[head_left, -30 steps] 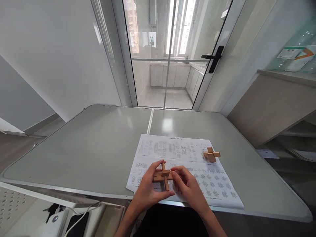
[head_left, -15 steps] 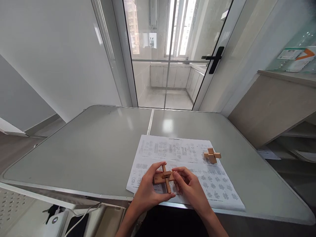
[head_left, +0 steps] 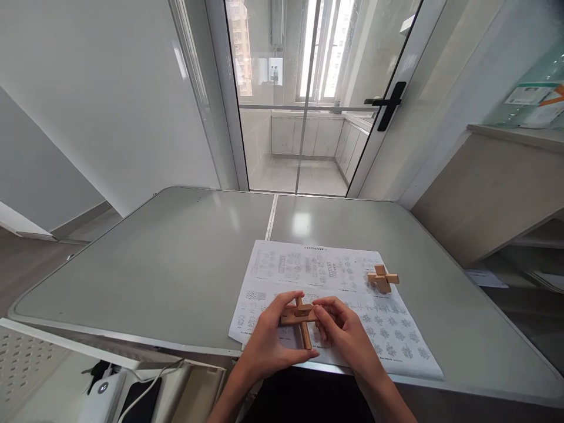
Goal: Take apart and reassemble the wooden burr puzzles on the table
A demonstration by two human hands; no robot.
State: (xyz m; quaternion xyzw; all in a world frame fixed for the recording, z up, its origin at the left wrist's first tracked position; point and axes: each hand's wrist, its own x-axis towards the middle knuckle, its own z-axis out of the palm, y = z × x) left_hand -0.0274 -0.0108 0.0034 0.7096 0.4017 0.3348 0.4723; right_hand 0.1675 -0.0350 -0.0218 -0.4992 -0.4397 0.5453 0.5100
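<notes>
Both of my hands grip a cross of wooden puzzle sticks (head_left: 300, 318) just above the printed sheet (head_left: 335, 305) at the table's near edge. My left hand (head_left: 268, 341) pinches the cross from the left, thumb below and fingers on top. My right hand (head_left: 343, 336) closes its fingertips on the right end of the horizontal stick. A second, assembled wooden burr puzzle (head_left: 382, 278) lies on the sheet's right side, apart from both hands.
The grey folding table (head_left: 176, 264) has a centre seam running away from me. A glass door with a black handle (head_left: 389, 104) stands behind it. Wooden shelving (head_left: 493, 188) is at the right. A white device and cables (head_left: 118, 393) lie below the table's left edge.
The view has drifted slightly, so everything sits a little further right. My hands have kept their grip on the wooden cross, with only small finger shifts.
</notes>
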